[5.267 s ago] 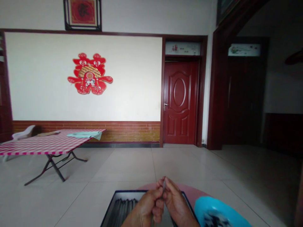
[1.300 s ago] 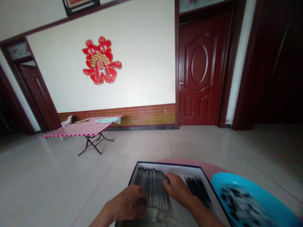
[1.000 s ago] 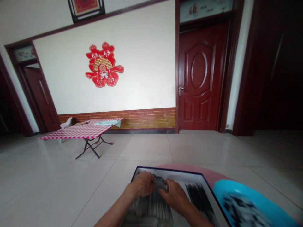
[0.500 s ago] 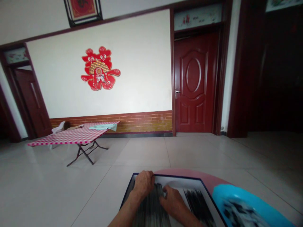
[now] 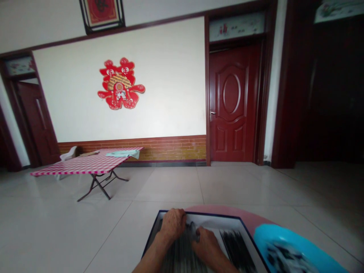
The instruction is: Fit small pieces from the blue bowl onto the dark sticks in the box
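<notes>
A shallow box (image 5: 216, 220) with a dark blue rim and pale inside stands in front of me. It holds a broad row of long, thin dark strips (image 5: 184, 256), and a second dark bundle (image 5: 238, 250) lies to the right. My left hand (image 5: 174, 223) is bent over the far end of the row near the back rim, its fingertips mostly hidden. At the row's right side, my right hand (image 5: 209, 246) is closed in a pinch by the strips' far ends. A small greyish thing shows at its fingertips, too blurred to name.
A bright blue basin (image 5: 307, 239) with black and white pieces (image 5: 287, 258) sits right of the box. Beneath is a pink rounded surface (image 5: 250, 220). Farther off stand a folding table with a checked cloth (image 5: 91, 163) and a dark red door (image 5: 233, 102).
The view has shifted slightly. My right hand stays beside the strips, and the greyish thing at its fingertips shows more now. My left hand has hardly moved.
</notes>
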A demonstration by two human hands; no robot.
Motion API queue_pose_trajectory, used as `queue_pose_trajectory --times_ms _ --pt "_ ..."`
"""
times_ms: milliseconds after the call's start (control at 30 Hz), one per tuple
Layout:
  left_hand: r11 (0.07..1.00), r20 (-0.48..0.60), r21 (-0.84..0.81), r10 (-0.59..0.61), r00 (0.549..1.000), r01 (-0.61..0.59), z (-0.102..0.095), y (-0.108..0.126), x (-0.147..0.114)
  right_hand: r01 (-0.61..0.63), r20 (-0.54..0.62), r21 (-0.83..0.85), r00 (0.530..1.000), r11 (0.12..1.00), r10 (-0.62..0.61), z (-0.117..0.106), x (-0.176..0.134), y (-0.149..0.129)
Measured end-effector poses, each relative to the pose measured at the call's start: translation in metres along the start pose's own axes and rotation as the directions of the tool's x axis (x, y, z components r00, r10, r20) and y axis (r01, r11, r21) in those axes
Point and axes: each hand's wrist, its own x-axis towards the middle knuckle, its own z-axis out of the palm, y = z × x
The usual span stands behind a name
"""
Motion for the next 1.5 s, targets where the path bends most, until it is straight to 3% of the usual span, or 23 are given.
queue_pose_trajectory --times_ms 300,400,500,667,767,833,933,1067,1167,1333,1500 --pt "0.998 -0.027 -0.056 0.006 1.0 -0.008 0.007 -0.001 0.001 -0.036 0.02 0.193 0.999 0.981 0.033 -0.01 0.007 0.003" --pt "0.997 -0.045 -0.078 0.012 0.999 -0.015 0.005 0.001 0.001 -0.009 -0.022 0.279 1.0 0.96 0.015 -0.014 0.008 -0.001" --pt "0.973 -0.046 -0.221 0.064 0.997 -0.073 0.007 0.004 0.002 0.037 -0.079 0.356 0.997 0.934 -0.009 -0.017 0.008 -0.009" --pt "0.786 -0.152 -0.578 0.16 0.975 -0.219 0.017 0.007 0.01 0.167 -0.118 0.579 0.986 0.798 -0.12 -0.021 0.005 -0.017" --pt "0.746 -0.25 -0.626 0.086 0.964 -0.229 0.015 0.009 0.014 0.262 -0.121 0.7 0.96 0.664 -0.252 -0.026 0.002 -0.019" --pt "0.735 -0.283 -0.644 0.031 0.959 -0.214 0.01 0.009 0.014 0.271 -0.132 0.725 0.957 0.633 -0.259 -0.03 0.002 -0.019" --pt "0.77 -0.337 -0.597 0.015 0.941 -0.226 0.001 0.01 0.012 0.185 -0.158 0.691 0.982 0.699 -0.104 -0.034 0.006 -0.013" --pt "0.864 -0.392 -0.387 0.161 0.906 -0.321 -0.001 0.014 0.006 0.075 -0.216 0.678 0.971 0.731 0.1 -0.035 0.016 -0.003" --pt "0.909 -0.337 -0.251 0.24 0.911 -0.332 0.002 0.018 0.002 0.084 -0.213 0.691 0.973 0.718 0.091 -0.033 0.02 0.0" --pt "0.935 -0.302 -0.154 0.262 0.917 -0.318 0.007 0.019 0.0 0.031 -0.147 0.748 0.982 0.663 0.12 -0.027 0.024 0.002" --pt "0.942 -0.268 -0.07 0.301 0.915 -0.33 0.009 0.023 0.001 -0.057 -0.049 0.834 0.983 0.549 0.177 -0.018 0.026 0.011"
